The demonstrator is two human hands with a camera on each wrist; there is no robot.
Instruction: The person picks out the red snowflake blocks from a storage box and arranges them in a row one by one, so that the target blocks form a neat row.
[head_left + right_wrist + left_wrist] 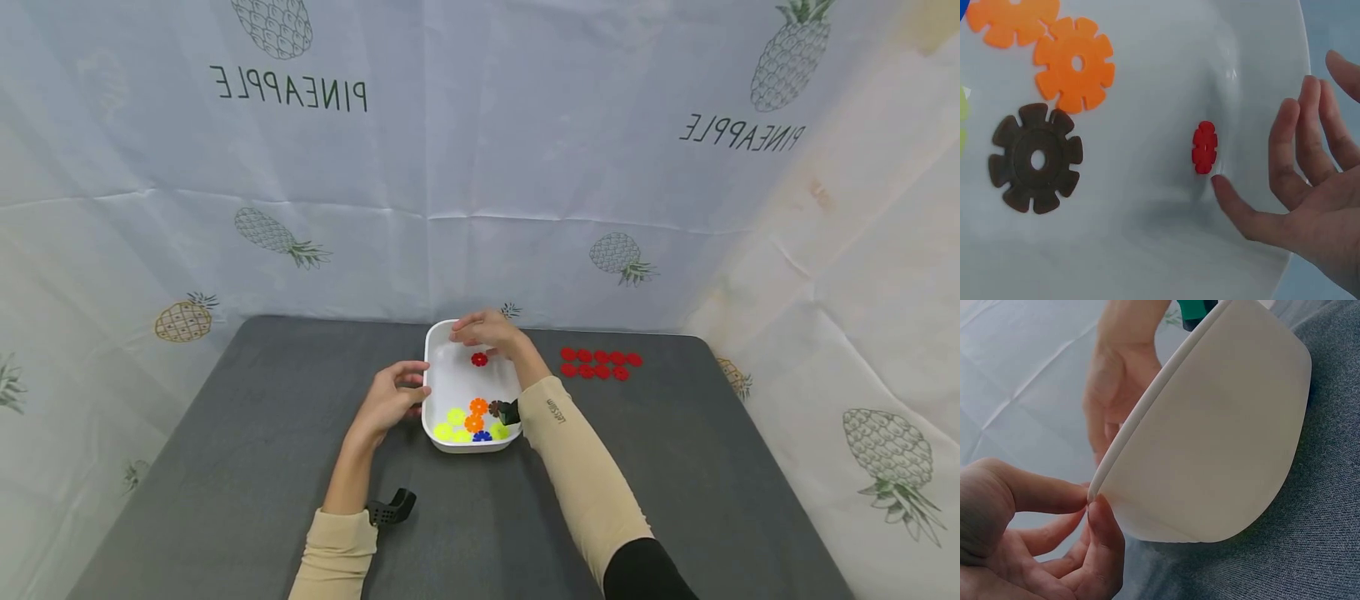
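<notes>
A white plastic tub [450, 385] stands on the table with flat, flower-shaped notched discs in it. My left hand [387, 402] pinches its left rim between thumb and fingertips, plain in the left wrist view on the white wall [1204, 425]. Over the far end of the tub is my right hand [489, 330], fingers loosely bent and holding nothing. A single red disc [1204, 147] shows narrow and tilted, just off a fingertip of that hand. Orange discs [474, 423], a brown disc [1036, 159], yellow discs [457, 416] and a blue disc [482, 436] lie toward the near end.
To the right of the tub, several red discs [602, 372] lie in two rows on the dark grey table [247, 467]. A pineapple-print cloth [480, 150] hangs behind the table and at its sides. A black strap [392, 507] is on the left wrist.
</notes>
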